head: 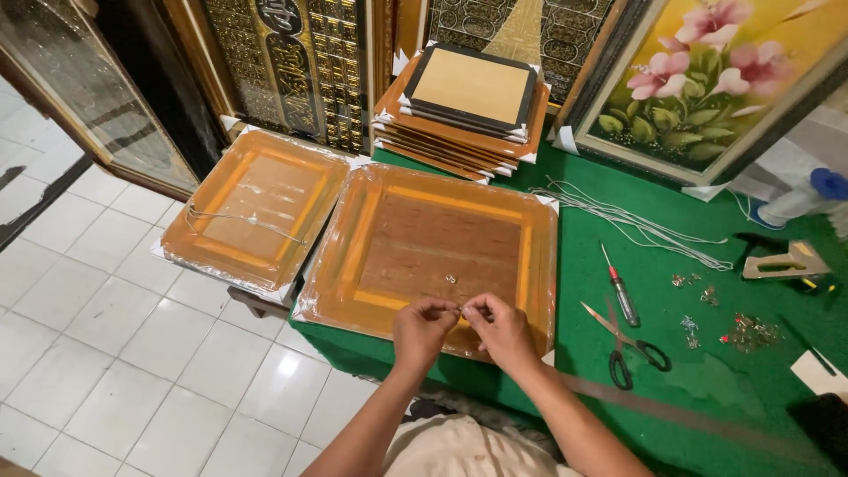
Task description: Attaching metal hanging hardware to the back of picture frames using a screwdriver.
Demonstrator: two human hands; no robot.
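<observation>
Left hand (422, 325) and right hand (502, 325) pinching one tiny metal bit at bottom middle over wrapped frame (442, 247), another bit (450, 279) lying loose, cords (636, 223) unused at right.

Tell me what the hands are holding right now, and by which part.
Both the left hand and right hand pinch something tiny between their fingertips, over the near edge of the plastic-wrapped frame. It is too small to identify.

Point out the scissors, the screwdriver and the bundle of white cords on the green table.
scissors (629, 346), head view, on the pivot where the blades cross.
screwdriver (624, 297), head view, on the middle of its handle.
bundle of white cords (638, 223), head view, on the middle of the strands.
</observation>
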